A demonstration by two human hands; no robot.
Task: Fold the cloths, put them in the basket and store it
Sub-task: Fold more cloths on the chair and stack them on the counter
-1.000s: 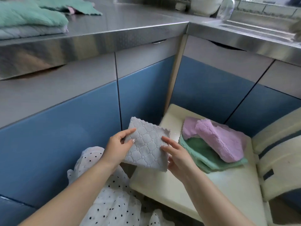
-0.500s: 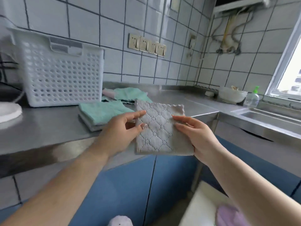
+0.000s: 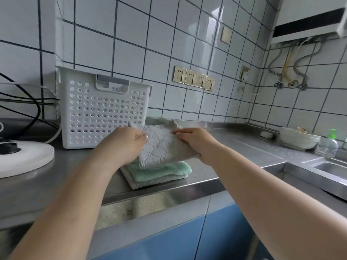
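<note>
Two hands, the left hand (image 3: 124,142) and the right hand (image 3: 193,140), pinch the grey quilted cloth (image 3: 163,147) at its side edges, fingers clamped, above the folded green cloth (image 3: 165,170). It looks light, soft and floppy, so holding both edges should keep the fold.

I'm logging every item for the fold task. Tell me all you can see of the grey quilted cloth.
The grey quilted cloth is pale grey fabric stitched in a diamond pattern, with a wavy edge. It is folded and held by both sides, the left hand and right hand gripping it. It sits over a green folded cloth on the steel counter, right of the white basket.
</note>
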